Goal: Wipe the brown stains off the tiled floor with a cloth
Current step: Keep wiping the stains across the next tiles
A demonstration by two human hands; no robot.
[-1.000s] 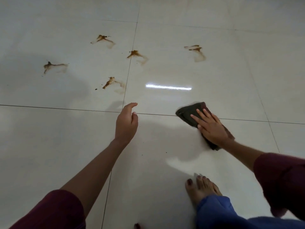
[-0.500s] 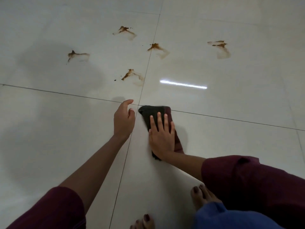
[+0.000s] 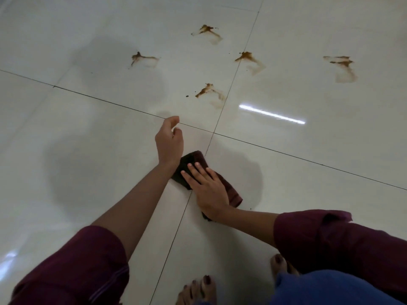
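Cloth [image 3: 229, 190]: dark brown-maroon, folded into a thick oblong pad, lying flat on the floor [image 3: 308, 194] just below the crossing of two grout lines; far end rounded and bunched, near end hidden under the wrist.
Right hand [image 3: 209, 190]: palm down on the cloth, fingers [image 3: 193, 172] spread and straight, pressing it to the tile rather than gripping it.
Left hand [image 3: 169, 142]: held just above the floor beside the cloth's far end, fingers loosely curled, holding nothing; its wrist overlaps the cloth's left corner in view, contact cannot be told.
Stains [image 3: 211, 93]: five brown marks on the tiles beyond the hands, each a dark splatter with a paler smeared tail; nearest one sits just left of the vertical grout line, with small droplets beside it. All are well apart from the cloth.
Floor: glossy pale tiles, thin dark grout, a bright strip of reflected light to the right of the nearest stain.
Sleeves [image 3: 88, 267]: maroon, pushed above the forearms.
Feet [image 3: 198, 291]: bare, at the bottom edge, toenails dark.
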